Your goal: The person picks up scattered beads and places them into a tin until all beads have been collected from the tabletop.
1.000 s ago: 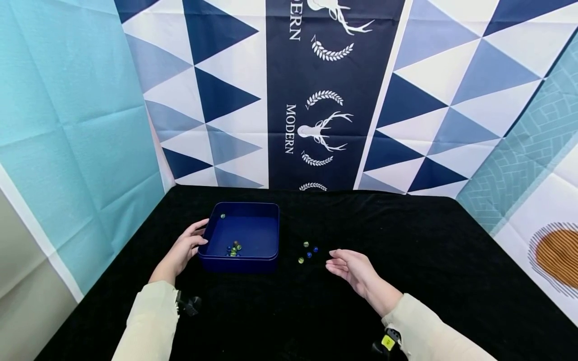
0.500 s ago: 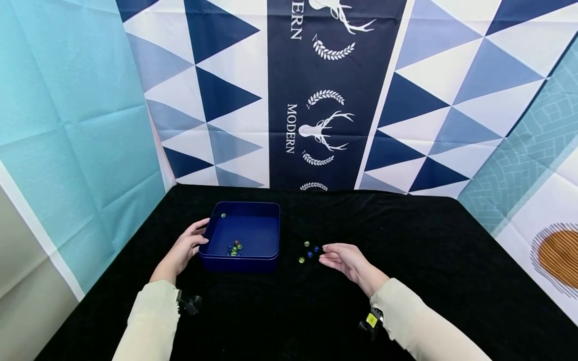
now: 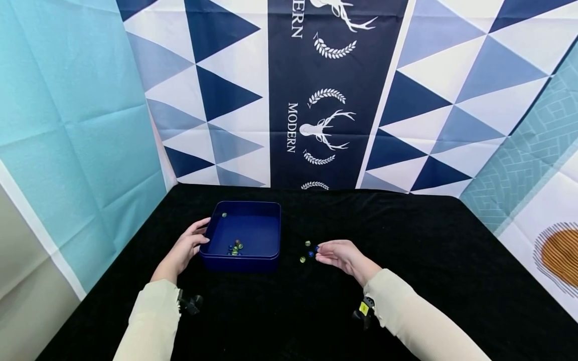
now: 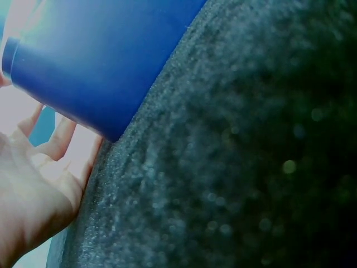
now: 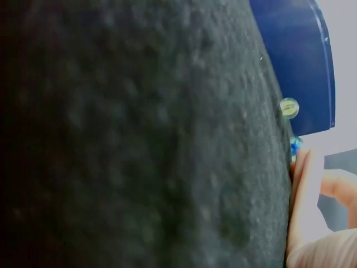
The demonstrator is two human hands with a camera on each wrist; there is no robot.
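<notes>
On the black cloth stands an open dark blue box [image 3: 253, 263], with several glass marbles [image 3: 235, 246] lying in it. My left hand [image 3: 181, 250] touches the box's left wall from outside, its fingers and thumb spread along it; the left wrist view shows the same hand [image 4: 42, 173] beside the blue wall. Right of the box lie two yellow-green marbles, a rear one [image 3: 308, 243] and a front one [image 3: 302, 259], and a blue marble [image 3: 310, 254]. Another blue marble [image 3: 317, 248] is partly hidden at the fingertips of my right hand [image 3: 343, 255], whose thumb stands apart from the fingers [image 5: 307, 195].
Black cloth [image 3: 280, 316] covers the whole table. Patterned fabric [image 3: 235, 95] hangs behind it, with a light blue curtain [image 3: 77, 100] on the left. Each wrist carries a small dark camera; the right one has a yellow tag [image 3: 364, 308].
My right hand has moved left, and its fingertips have come up to the right-hand blue marble. The left hand stays at the box, and the loose marbles have not visibly moved.
</notes>
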